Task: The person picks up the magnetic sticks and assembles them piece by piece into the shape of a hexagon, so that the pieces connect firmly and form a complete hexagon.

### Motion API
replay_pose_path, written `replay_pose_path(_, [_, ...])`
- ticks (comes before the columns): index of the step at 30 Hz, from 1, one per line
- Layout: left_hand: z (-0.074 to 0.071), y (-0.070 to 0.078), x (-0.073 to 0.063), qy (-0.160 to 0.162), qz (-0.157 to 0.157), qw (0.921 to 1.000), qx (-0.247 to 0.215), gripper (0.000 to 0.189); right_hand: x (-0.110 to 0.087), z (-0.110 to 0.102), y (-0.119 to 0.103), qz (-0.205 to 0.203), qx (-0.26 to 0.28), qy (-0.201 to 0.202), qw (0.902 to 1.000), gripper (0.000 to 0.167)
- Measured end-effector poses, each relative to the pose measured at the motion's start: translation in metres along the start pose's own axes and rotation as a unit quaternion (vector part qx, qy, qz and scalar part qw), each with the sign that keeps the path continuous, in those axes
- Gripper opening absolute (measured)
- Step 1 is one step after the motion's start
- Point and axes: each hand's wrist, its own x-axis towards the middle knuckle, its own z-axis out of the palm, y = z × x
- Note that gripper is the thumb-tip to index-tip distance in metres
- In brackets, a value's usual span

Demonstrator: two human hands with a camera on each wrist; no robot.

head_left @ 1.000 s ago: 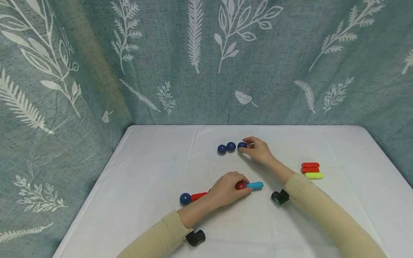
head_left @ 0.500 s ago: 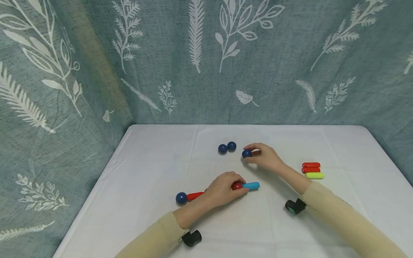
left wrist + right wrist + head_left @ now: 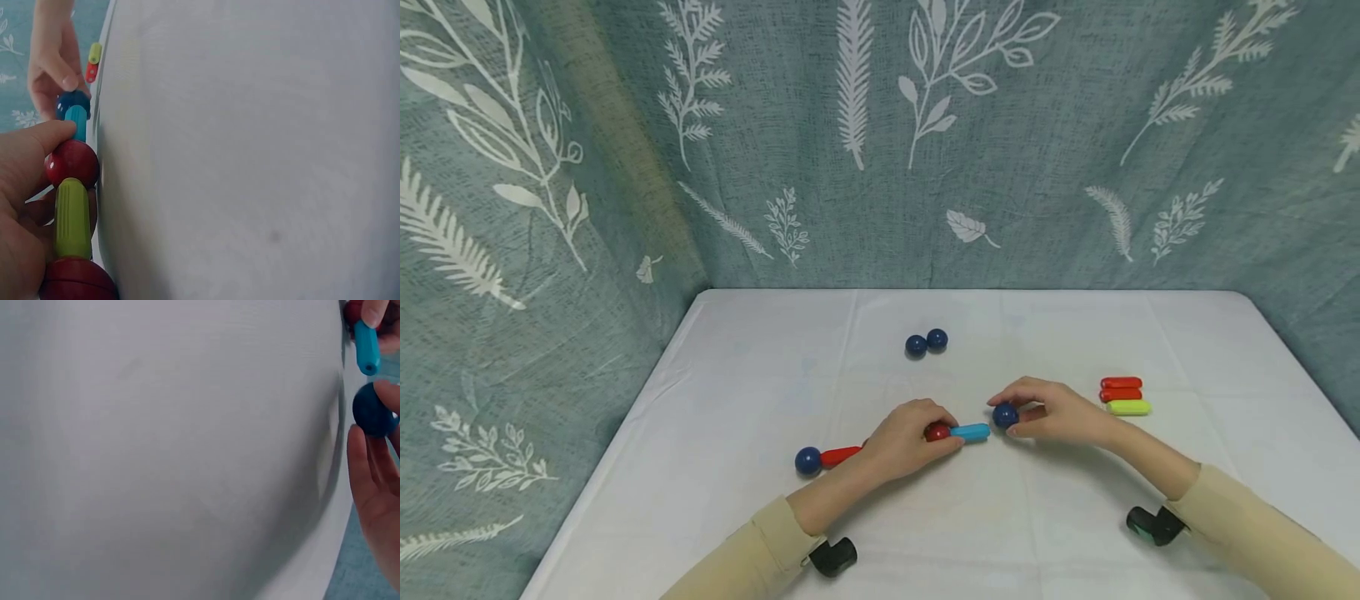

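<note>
A row of joined balls and rods lies under my left hand (image 3: 901, 443), whose thumb and fingers grip the red ball (image 3: 936, 432) near its right end. Out of that ball a light blue rod (image 3: 972, 432) points right. At the other end are a dark blue ball (image 3: 808, 461) and a red rod (image 3: 839, 456). The left wrist view shows a yellow-green rod (image 3: 72, 219) and another red ball (image 3: 78, 281), which the hand hides from the head view. My right hand (image 3: 1052, 411) pinches a dark blue ball (image 3: 1004, 415); the right wrist view shows a small gap between it and the rod's tip.
Two dark blue balls, one (image 3: 916, 347) and another (image 3: 937, 339), sit side by side toward the back of the white table (image 3: 760, 367). On the right lie two red rods (image 3: 1121, 383) and a yellow-green rod (image 3: 1129, 407). A patterned curtain (image 3: 880, 208) stands behind.
My right hand has drawn one dark blue ball away from the other two, forward and right to the light blue rod's tip. My left hand and the joined row have shifted slightly left.
</note>
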Motion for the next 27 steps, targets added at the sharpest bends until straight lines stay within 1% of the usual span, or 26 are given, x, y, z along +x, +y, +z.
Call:
replay_pose_path(3, [0.000, 0.000, 0.000, -0.001, -0.003, 1.0000, -0.002, 0.020, -0.004, 0.003, 0.000, -0.012, 0.006, -0.014, 0.9998, 0.036])
replay_pose_path(6, [-0.001, 0.001, -0.001, -0.001, -0.005, 1.0000, -0.001, 0.020, -0.005, 0.006, 0.000, -0.014, 0.018, -0.022, 0.9995, 0.036])
replay_pose_path(9, [-0.001, 0.001, -0.001, -0.002, -0.006, 1.0000, 0.001, 0.021, -0.005, 0.008, -0.002, -0.004, 0.028, -0.023, 0.9993, 0.036])
replay_pose_path(14, [-0.001, 0.000, -0.001, 0.000, -0.002, 1.0000, 0.007, 0.020, -0.005, 0.009, -0.003, 0.002, 0.029, -0.019, 0.9994, 0.037])
replay_pose_path(17, [0.000, 0.001, -0.001, 0.005, 0.007, 0.9995, 0.030, 0.021, -0.006, 0.009, -0.004, 0.007, 0.031, -0.019, 0.9993, 0.039])
replay_pose_path(22, [0.004, 0.010, 0.005, 0.012, 0.033, 0.9964, 0.077, 0.028, -0.008, 0.009, -0.004, 0.015, 0.031, -0.015, 0.9993, 0.041])
replay_pose_path(27, [0.009, 0.022, 0.014, -0.005, 0.039, 0.9961, 0.079, 0.034, -0.009, 0.010, -0.003, 0.026, 0.034, -0.012, 0.9990, 0.041])
